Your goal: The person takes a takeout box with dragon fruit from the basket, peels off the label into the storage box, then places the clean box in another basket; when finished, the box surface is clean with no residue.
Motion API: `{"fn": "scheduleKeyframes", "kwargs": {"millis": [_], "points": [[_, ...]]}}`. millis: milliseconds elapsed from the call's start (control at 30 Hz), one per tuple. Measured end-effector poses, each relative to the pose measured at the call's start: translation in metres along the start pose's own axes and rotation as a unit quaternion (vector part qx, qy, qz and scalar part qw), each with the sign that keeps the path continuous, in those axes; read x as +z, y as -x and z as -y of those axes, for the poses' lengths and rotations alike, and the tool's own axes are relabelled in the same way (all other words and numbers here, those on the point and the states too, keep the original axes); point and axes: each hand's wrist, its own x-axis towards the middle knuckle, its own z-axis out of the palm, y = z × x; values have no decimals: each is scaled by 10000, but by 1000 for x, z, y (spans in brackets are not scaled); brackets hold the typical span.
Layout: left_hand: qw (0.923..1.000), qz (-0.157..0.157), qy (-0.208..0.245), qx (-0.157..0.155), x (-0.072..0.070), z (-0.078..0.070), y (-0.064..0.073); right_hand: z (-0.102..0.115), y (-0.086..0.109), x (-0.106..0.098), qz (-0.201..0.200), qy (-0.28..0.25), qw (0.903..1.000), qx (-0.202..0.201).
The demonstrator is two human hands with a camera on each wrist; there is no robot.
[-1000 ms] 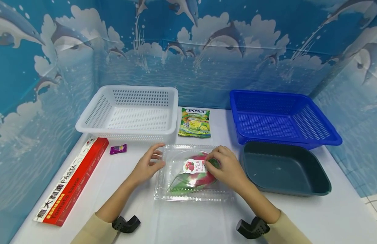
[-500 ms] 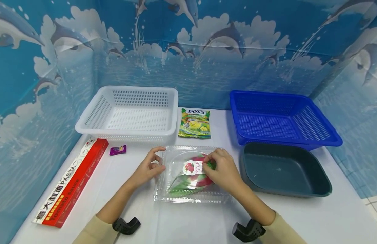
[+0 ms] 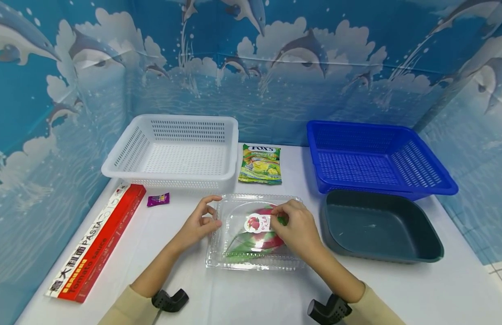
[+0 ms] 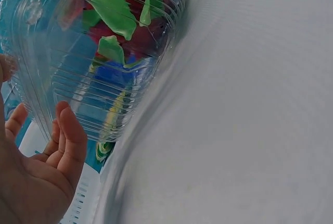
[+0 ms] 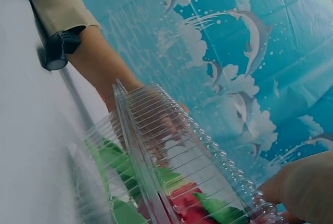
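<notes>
A clear plastic clamshell box (image 3: 234, 265) lies shut in the middle of the table, with a red dragon fruit (image 3: 271, 243) with green scales inside. On its lid is a white label (image 3: 257, 223) with a red fruit picture. My right hand (image 3: 297, 228) reaches over the lid from the right; its thumb and forefinger pinch the label's right end, which they hide. At the left edge of the box, my left hand (image 3: 200, 222) touches the rim with thumb and forefinger spread apart. The left wrist view shows its other fingers (image 4: 72, 143) loosely bent beside the box wall.
Behind stand a white basket (image 3: 169, 174) and a blue basket (image 3: 373, 180), with a Fox's candy bag (image 3: 260, 164) between them. A dark green tub (image 3: 383, 225) is close on the right. Leftward lie a small purple packet (image 3: 158, 199) and a long red pasta box (image 3: 98, 243).
My right hand has shifted slightly left along the label, covering more of its right end. The left hand's forefinger has come down nearer the rim.
</notes>
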Motion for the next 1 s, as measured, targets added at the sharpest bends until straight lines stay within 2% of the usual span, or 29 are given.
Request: {"fn": "scheduleKeyframes", "kwargs": {"millis": [133, 267, 467, 1000], "points": [[10000, -14, 20, 6, 0, 0, 0, 0, -2, -1, 244, -24, 9996, 163], [10000, -26, 39, -15, 0, -2, 0, 1, -3, -1, 323, -100, 9993, 140], [9998, -40, 111, -151, 1, -3, 1, 4, -2, 0, 210, -172, 9996, 35], [9999, -64, 112, -88, 1, -2, 0, 4, 2, 3, -345, -610, 9974, -158]]}}
